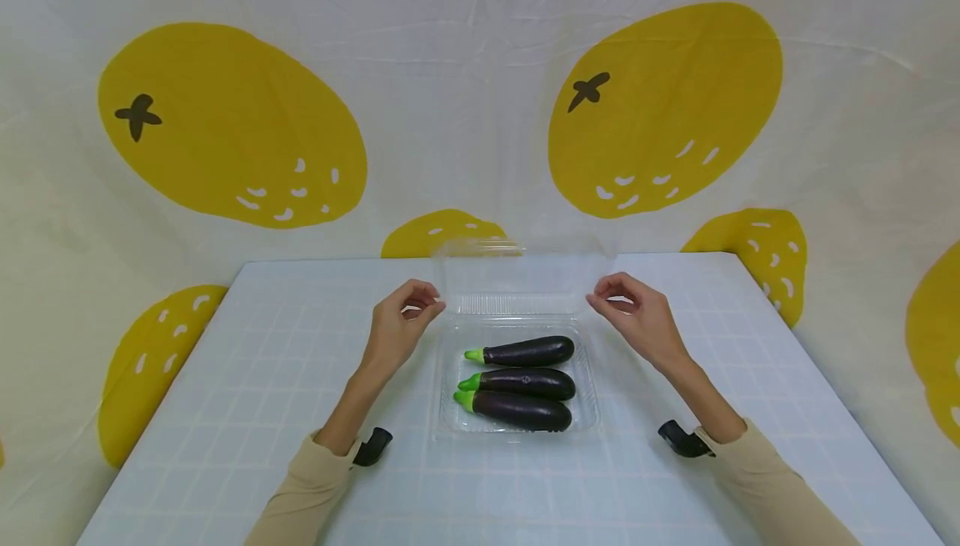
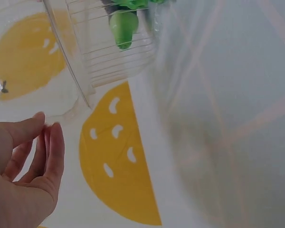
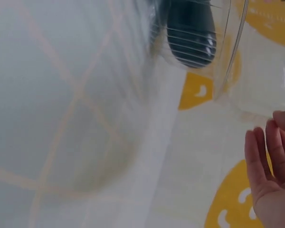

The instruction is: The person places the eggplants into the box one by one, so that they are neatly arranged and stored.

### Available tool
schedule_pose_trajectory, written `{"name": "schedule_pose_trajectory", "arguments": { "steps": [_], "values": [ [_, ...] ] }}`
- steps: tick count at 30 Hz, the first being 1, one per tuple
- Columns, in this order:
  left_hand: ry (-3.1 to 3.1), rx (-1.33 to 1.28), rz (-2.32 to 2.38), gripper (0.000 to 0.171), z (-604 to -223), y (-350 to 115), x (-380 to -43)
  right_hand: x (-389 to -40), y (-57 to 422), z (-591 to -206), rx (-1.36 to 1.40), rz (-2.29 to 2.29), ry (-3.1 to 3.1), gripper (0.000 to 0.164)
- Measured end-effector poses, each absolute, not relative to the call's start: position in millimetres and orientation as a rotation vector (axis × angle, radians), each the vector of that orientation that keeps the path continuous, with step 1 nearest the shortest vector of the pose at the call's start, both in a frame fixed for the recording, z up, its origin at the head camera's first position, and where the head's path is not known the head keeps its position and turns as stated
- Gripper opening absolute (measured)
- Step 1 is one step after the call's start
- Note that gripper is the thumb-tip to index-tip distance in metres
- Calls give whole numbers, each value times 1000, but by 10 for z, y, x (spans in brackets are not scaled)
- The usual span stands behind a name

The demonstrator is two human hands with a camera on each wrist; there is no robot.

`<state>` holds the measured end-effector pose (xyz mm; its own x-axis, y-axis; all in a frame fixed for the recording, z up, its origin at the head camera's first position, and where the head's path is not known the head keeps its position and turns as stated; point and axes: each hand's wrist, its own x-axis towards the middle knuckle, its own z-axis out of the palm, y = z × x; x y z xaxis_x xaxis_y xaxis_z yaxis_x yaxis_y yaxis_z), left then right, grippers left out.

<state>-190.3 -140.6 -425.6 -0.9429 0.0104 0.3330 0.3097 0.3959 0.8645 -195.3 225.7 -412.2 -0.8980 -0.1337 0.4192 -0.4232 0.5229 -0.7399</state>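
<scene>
A clear plastic clamshell box lies on the table with its hinged lid tilted up at the back. Inside the box are three dark purple eggplants, side by side, their green stem ends to the left. My left hand pinches the left edge of the raised lid between thumb and fingers. On the opposite side, my right hand pinches the lid's right edge. The left wrist view shows a green stem through the ribbed wall; in the right wrist view an eggplant's rounded end shows likewise.
A pale checked cloth covers the table. Behind the table hangs a white curtain printed with large yellow fruits. Black wrist cameras sit at both cuffs.
</scene>
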Motion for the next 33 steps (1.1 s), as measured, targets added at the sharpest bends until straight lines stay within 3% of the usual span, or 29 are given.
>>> {"name": "schedule_pose_trajectory", "arguments": {
  "steps": [13,18,25,33],
  "values": [
    [-2353,-308,-1947,23,-4159,-1526,-1752,-1876,2358,-4157,558,1261,-2523,10],
    [-2343,-268,-2066,35,-4127,-1537,-1693,-1799,2384,-4125,570,1368,-2562,8],
    [-2385,-81,-2214,52,-4089,-1560,-1647,-1739,2429,-4085,581,1651,-2598,22],
    [-2307,-4,-2482,47,-4072,-1574,-1578,-1628,2446,-3979,370,1871,-2734,38]
  ]
}}
